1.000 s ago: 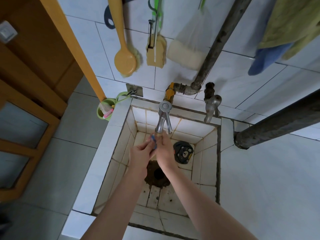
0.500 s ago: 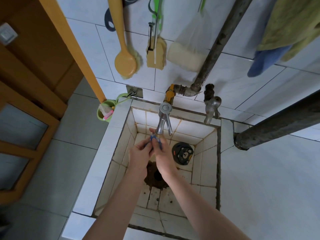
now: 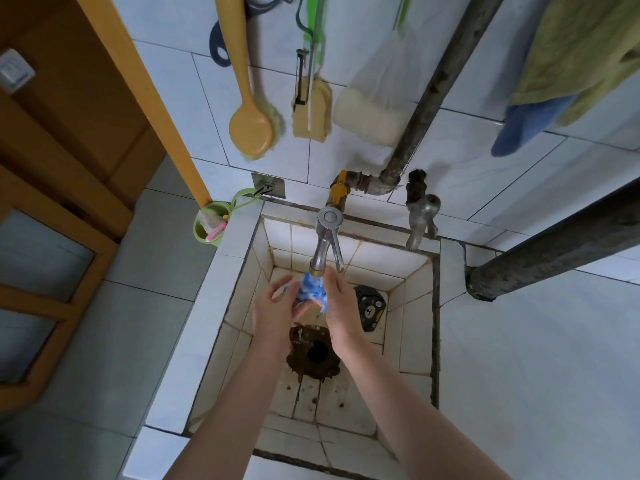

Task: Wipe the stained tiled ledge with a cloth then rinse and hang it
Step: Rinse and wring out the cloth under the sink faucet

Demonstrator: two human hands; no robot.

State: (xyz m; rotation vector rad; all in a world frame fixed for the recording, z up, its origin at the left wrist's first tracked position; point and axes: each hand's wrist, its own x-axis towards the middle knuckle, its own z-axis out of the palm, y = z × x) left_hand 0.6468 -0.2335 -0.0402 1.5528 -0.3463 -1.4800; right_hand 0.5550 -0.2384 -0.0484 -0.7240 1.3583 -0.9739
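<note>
A blue and white cloth [image 3: 311, 289] is bunched up right under the spout of the chrome tap [image 3: 323, 244], over the tiled basin [image 3: 412, 327]. My left hand [image 3: 275, 308] holds the cloth from the left, its thumb under the cloth. My right hand [image 3: 341, 308] holds it from the right, fingers pointing up toward the spout, thumb hidden behind the cloth. The white tiled ledge [image 3: 211, 306] runs along the basin's left side. The basin floor is stained brown around the drain hole [image 3: 317, 353].
A black bear-faced drain cover [image 3: 370, 306] lies in the basin's back right. A second old tap [image 3: 420, 220] and pipes stand behind. Brushes [image 3: 251, 129] and sponges hang on the wall. A green cup [image 3: 209, 226] hangs at the ledge's far end. Towels [image 3: 571, 67] hang top right.
My hands have worked the cloth under the spout. It was nearly hidden between them and now bulges out above them, and my left fingers have spread.
</note>
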